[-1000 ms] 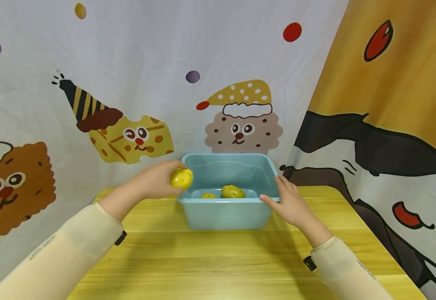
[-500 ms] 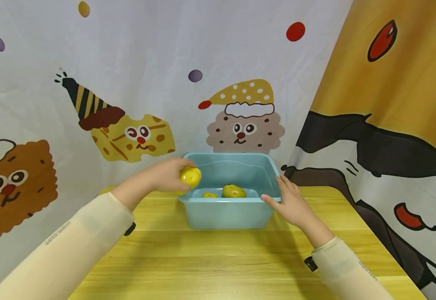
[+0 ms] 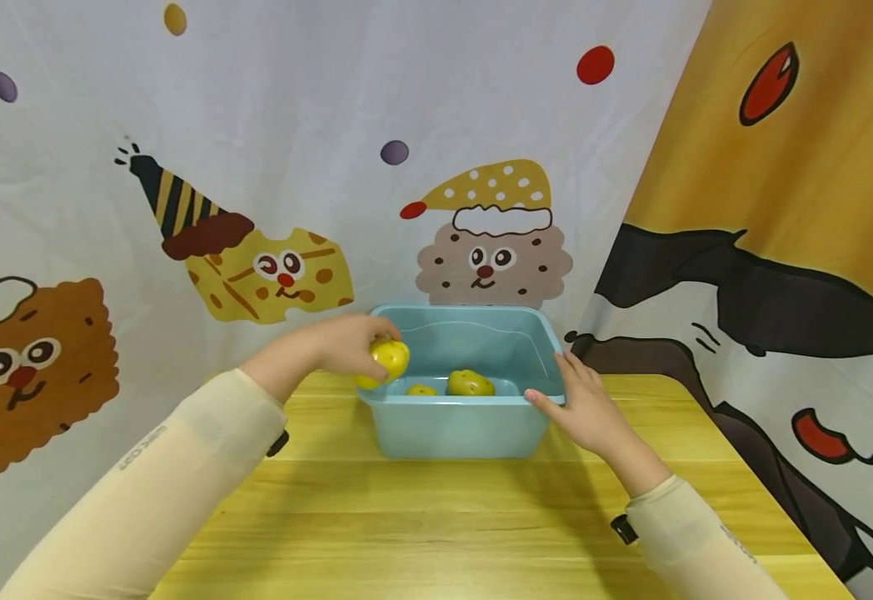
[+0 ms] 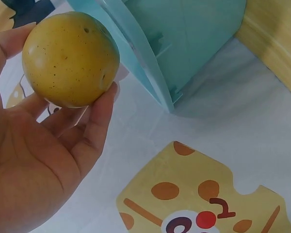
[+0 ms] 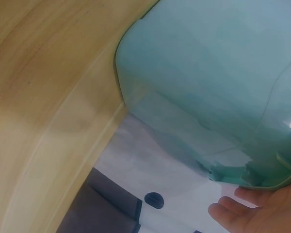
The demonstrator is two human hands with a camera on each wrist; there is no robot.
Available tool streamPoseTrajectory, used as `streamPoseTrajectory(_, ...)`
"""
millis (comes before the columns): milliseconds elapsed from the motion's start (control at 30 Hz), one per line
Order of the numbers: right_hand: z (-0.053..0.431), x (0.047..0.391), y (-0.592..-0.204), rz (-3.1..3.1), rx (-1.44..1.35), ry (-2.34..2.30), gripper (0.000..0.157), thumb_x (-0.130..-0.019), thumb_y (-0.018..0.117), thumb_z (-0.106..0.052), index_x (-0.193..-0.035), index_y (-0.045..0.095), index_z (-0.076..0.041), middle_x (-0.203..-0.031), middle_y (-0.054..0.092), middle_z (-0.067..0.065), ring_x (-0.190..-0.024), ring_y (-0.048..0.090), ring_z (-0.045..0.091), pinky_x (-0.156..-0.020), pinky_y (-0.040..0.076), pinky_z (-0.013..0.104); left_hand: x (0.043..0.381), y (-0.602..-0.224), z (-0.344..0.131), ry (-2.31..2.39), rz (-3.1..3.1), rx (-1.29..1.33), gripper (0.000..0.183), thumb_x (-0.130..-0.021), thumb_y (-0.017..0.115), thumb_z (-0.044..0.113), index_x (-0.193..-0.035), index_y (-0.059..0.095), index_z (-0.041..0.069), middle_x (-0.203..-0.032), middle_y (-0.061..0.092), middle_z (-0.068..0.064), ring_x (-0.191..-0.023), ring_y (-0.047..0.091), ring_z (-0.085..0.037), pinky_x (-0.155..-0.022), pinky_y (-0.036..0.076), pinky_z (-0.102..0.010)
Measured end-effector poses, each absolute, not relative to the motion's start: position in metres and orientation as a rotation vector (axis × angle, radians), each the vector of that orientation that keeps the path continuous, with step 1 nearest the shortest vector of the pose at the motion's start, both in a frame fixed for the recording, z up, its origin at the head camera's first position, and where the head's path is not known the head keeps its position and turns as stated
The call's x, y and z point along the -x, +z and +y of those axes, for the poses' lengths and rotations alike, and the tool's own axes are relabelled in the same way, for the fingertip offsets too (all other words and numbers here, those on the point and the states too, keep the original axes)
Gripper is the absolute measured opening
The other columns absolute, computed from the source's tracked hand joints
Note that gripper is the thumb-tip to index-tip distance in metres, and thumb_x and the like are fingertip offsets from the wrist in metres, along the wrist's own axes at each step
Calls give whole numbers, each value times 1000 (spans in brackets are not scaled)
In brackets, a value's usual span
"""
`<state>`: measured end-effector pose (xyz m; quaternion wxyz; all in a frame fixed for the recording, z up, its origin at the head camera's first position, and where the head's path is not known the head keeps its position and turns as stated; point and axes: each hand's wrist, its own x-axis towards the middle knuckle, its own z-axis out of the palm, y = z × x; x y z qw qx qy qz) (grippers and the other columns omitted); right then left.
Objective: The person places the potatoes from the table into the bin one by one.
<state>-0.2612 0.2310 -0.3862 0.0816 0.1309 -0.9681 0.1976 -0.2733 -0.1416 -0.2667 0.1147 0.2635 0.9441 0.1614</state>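
Observation:
A yellow potato with dark specks (image 4: 70, 58) is in my left hand (image 3: 346, 346), gripped between thumb and fingers. That hand is at the left rim of a light blue plastic bin (image 3: 459, 429), with the potato just by the rim's near left part. Inside the bin lie a larger potato (image 3: 471, 383) and another potato (image 3: 421, 390), mostly hidden by the front wall. At the bin's near right corner rests my right hand (image 3: 586, 408), its thumb on the front rim and its fingers along the right side. The right wrist view shows those fingers (image 5: 233, 211) extended outside the bin.
The bin stands on a yellow wood-grain table (image 3: 436, 525), near its far edge. Behind it hangs a white curtain (image 3: 294, 108) printed with cartoon figures, with a yellow and black printed part (image 3: 804, 183) at the right.
My left hand has moved right with the potato, closer to the bin's left rim. The right hand stays at the bin's corner. The head view has shifted slightly.

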Motion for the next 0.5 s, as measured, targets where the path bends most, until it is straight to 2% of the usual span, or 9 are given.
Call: streamPoseTrajectory(500,231,261,-387,-2889,-399,580,95,-83,43,-68,-147,15,-5,-152,9,16,-134,15,44,-96,23,68,282,-267,-132,425,2718,-691,60,-74,65,27,-131,47,20,-129,49,-4,-106,48,-21,-86,43,-38)
